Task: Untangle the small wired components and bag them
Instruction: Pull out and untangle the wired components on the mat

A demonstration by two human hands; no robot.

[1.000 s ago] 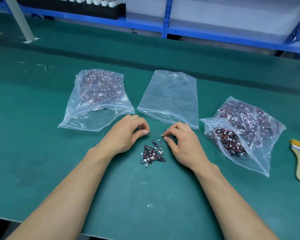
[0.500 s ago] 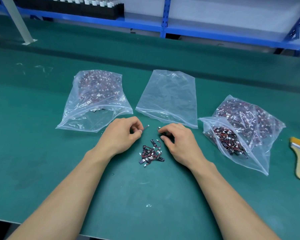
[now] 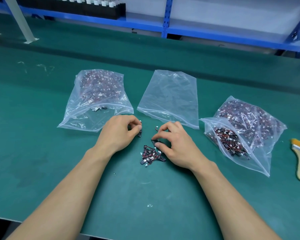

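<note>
left hand (image 3: 119, 133) pinches small black red-wired component (image 3: 140, 134); right hand (image 3: 177, 146) pinches second component (image 3: 153, 141) | tease apart slowly (thin wires snag)

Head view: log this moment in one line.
left hand: holds component | right hand: holds second component | pile: beside right hand | middle bag: empty

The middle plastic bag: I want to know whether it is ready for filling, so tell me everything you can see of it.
The middle plastic bag is clear, thin, wrinkled film with a seal strip along its near edge. It looks empty and lies flat on the green table, slightly skewed, its near edge toward the person. The right hand has its fingertips right at that edge; whether they touch it, or whether the mouth is open, cannot be told.
</note>
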